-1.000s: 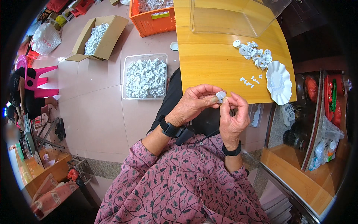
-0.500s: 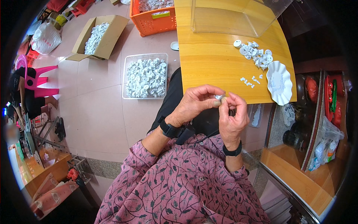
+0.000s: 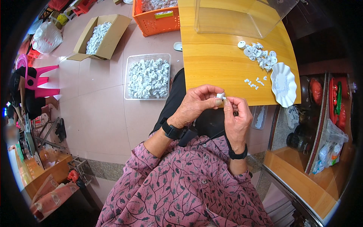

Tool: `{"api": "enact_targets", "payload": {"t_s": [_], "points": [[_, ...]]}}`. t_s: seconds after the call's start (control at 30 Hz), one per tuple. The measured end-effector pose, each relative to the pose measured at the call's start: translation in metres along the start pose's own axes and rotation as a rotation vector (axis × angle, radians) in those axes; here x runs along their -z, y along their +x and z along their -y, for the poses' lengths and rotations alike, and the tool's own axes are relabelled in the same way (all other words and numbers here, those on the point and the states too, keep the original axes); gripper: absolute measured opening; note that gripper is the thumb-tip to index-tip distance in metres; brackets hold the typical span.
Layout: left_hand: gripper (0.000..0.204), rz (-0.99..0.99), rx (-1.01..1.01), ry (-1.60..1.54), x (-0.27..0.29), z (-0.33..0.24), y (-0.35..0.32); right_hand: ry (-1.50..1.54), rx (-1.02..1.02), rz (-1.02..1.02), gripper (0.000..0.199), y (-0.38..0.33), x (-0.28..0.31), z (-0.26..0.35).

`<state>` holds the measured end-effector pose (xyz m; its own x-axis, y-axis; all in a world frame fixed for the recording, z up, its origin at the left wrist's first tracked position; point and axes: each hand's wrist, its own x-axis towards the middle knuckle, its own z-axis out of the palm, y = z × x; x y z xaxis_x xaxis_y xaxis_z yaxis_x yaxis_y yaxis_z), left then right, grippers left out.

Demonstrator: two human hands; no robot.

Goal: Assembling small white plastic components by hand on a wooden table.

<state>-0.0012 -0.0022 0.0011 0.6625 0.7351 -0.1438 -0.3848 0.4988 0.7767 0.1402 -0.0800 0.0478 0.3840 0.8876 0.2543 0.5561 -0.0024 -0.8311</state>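
Note:
My left hand (image 3: 196, 104) and my right hand (image 3: 236, 119) meet over my lap at the near edge of a wooden table (image 3: 211, 64). Both pinch one small white plastic part (image 3: 221, 96) between the fingertips. A pile of similar white parts (image 3: 259, 56) lies on the table to the far right, with a few tiny white pieces (image 3: 254, 82) nearer me. Beside them sits a white scalloped dish (image 3: 283, 84).
A clear tray (image 3: 148, 75) full of white parts stands on the floor left of the table. Farther off are a cardboard box (image 3: 99, 36) of parts and an orange crate (image 3: 157, 15). A clear plastic box (image 3: 242, 15) sits at the table's far end. Pink stool (image 3: 36, 79) at left.
The white part sits lower between my fingertips and shows less; both hands stay at the same spot, fingers shifted slightly around it.

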Motion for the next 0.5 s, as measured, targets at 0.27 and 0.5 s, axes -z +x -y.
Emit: {"api": "enact_targets", "payload": {"t_s": [0.27,0.5], "points": [[0.028,-0.006,-0.038,0.059,-0.0026,-0.0030,-0.0018,-0.060,-0.025,0.029,0.008,-0.0007,-0.0027,-0.0009],[0.026,-0.024,-0.048,0.141,-0.0055,-0.0065,-0.0025,-0.030,-0.027,0.047,0.010,-0.0023,-0.0056,-0.0058]]}}
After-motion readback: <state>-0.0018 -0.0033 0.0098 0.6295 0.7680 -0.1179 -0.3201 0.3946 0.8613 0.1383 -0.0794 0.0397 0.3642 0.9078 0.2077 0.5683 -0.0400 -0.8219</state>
